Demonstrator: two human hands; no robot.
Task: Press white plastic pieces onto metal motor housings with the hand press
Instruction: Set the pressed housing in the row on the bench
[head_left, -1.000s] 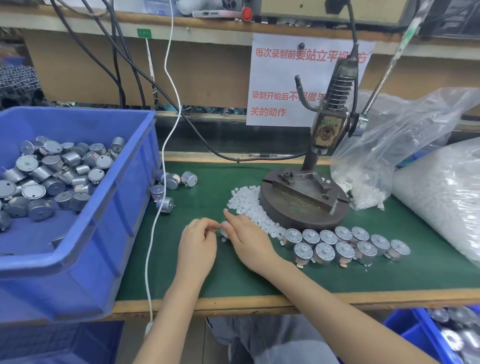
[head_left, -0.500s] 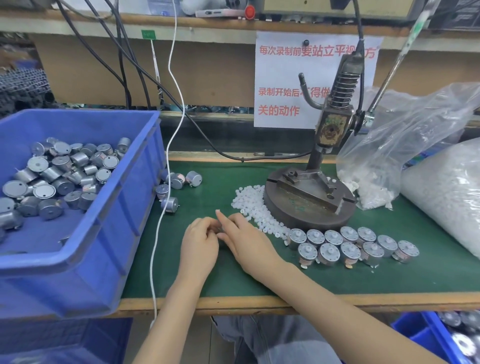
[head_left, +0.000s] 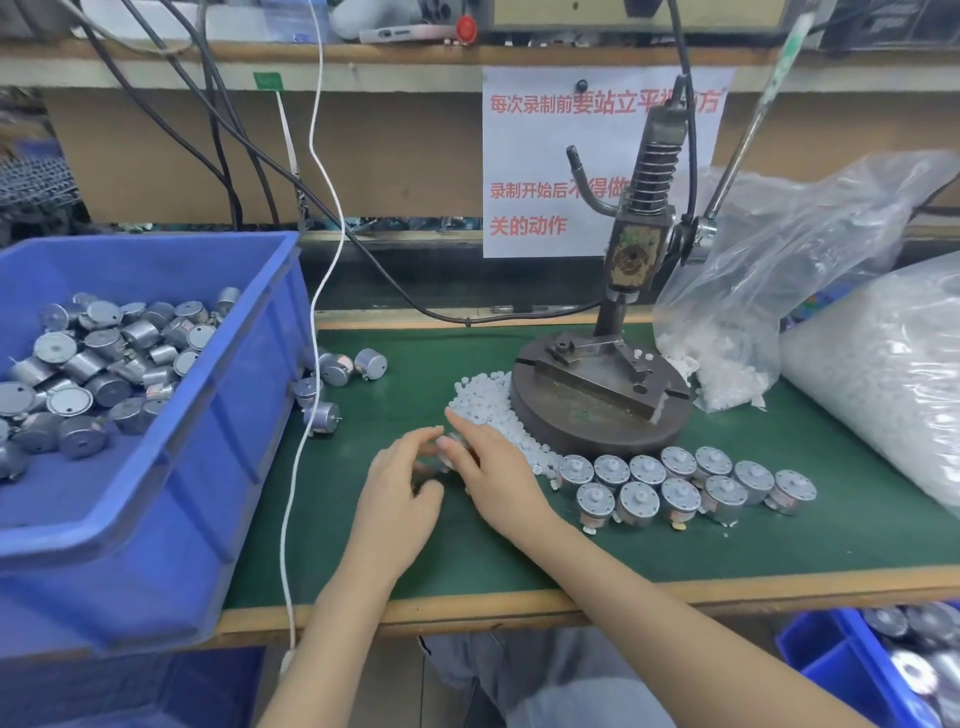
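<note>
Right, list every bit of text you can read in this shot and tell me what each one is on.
White paper sign, red print, line 1: "每次录制前要站立平视…方", with one character hidden by the hand press.
Same sign, line 2: "录制开始后不得做", with the rest hidden behind the press.
Same sign, line 3: "关的动作".
Green tag on the shelf edge: too small to read.
Worn plate on the press body: nothing legible.
</note>
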